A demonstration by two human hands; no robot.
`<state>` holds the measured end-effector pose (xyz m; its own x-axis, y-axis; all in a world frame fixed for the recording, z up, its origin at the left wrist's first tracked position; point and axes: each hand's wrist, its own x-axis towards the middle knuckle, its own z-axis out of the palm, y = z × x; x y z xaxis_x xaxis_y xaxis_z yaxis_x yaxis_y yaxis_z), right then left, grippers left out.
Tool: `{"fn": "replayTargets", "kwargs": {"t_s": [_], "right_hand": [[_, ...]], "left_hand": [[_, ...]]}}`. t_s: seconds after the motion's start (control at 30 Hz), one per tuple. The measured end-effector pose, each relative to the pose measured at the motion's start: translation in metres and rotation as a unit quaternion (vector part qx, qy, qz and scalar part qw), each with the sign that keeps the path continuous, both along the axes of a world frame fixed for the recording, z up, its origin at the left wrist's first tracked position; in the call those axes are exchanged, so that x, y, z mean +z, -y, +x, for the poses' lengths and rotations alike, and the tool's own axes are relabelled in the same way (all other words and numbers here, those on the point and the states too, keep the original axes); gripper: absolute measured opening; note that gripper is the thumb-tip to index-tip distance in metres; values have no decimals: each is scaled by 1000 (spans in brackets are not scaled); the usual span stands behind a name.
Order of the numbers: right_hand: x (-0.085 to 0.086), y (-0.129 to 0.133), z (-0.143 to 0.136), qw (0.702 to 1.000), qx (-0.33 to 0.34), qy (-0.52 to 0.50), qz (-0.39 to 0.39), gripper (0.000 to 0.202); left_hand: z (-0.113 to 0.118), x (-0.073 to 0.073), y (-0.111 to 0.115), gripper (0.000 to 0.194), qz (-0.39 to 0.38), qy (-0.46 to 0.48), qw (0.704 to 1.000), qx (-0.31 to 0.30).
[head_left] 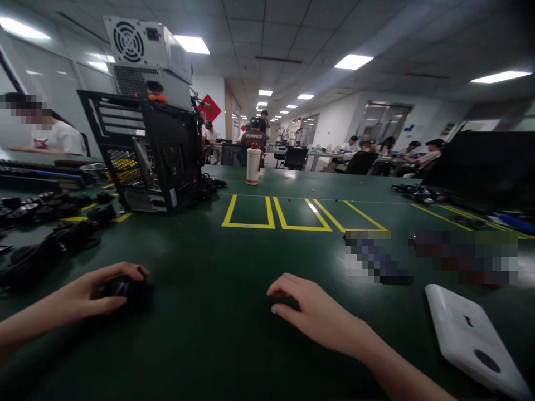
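My left hand (94, 289) is closed around a small rounded black object (125, 285) at the left of the green table. Its exact kind is too dark to make out, and my fingers cover part of it. Over the table's middle, my right hand (305, 306) has its fingers loosely curved and the thumb apart, with nothing in between. To the left of my left hand lie several bundled black cables or devices (45, 248). The nearest things to my right hand are a blurred dark item (380, 259) and a white flat device (476, 334).
A black computer case (159, 156) stands at the back left, with metal power supply boxes (150, 50) stacked on top. Yellow tape outlines (248, 225) mark the green table (209, 345). Farther back are a white bottle (253, 165) and a dark monitor (480, 167). People sit at other desks.
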<state>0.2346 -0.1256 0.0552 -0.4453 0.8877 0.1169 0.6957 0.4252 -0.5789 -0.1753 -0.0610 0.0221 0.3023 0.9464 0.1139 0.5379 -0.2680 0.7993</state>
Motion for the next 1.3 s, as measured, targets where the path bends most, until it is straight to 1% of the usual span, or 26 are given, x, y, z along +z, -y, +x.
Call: {"fn": "replayTargets", "kwargs": {"t_s": [0.07,0.1,0.17,0.2,0.23,0.27,0.3,0.4,0.47,0.53,0.63,0.8,0.87,0.93,1.0,1.07,1.17,1.3], "right_hand": [[-6,-16,-6,1000,8,-20,-4,20],[-10,-26,-10,999,0,-36,-8,25],[-21,-50,-19,996,-35,-77,-22,35],[-26,-63,-23,993,-59,-98,-31,40],[-31,-77,-27,989,-74,-117,-46,47],[-35,-90,-31,984,-88,-144,-48,53],[-39,-102,-34,979,-89,-175,-58,58],[-49,-125,-39,959,-41,-256,-112,56],[-52,-131,-40,947,-13,-296,-122,49],[-53,-131,-38,940,-14,-321,-114,44],[-52,-131,-35,933,-42,-342,-103,36],[-47,-136,-30,918,-115,-364,-112,23],[-46,-137,-29,911,-126,-374,-120,21],[-47,-137,-29,910,-121,-380,-111,26],[-49,-137,-28,916,-104,-378,-91,35],[-52,-138,-27,920,-80,-377,-74,41],[-56,-138,-27,923,-58,-377,-53,41],[-56,-135,-28,925,-67,-374,-19,40]], "left_hand": [[44,7,-17,30,-35,1,999,-16],[65,10,-26,31,-50,-4,998,-45],[104,13,-43,36,-66,-16,994,-90],[122,13,-51,37,-67,-19,992,-101],[137,11,-59,38,-60,-15,993,-100],[151,8,-66,37,-50,-5,994,-101],[162,5,-73,37,-39,7,994,-103],[186,-6,-88,36,-9,35,993,-113],[196,-11,-95,39,1,46,992,-120],[203,-12,-99,48,-2,60,992,-115],[213,-10,-101,59,-23,68,992,-100],[222,-5,-105,59,-46,77,989,-122],[223,-7,-108,59,-44,76,988,-130],[223,-10,-112,61,-33,73,988,-134],[222,-13,-113,62,-1,59,989,-135],[220,-15,-114,61,54,36,989,-136],[219,-16,-112,59,138,13,980,-140],[219,-16,-112,59,196,1,969,-150]]}}
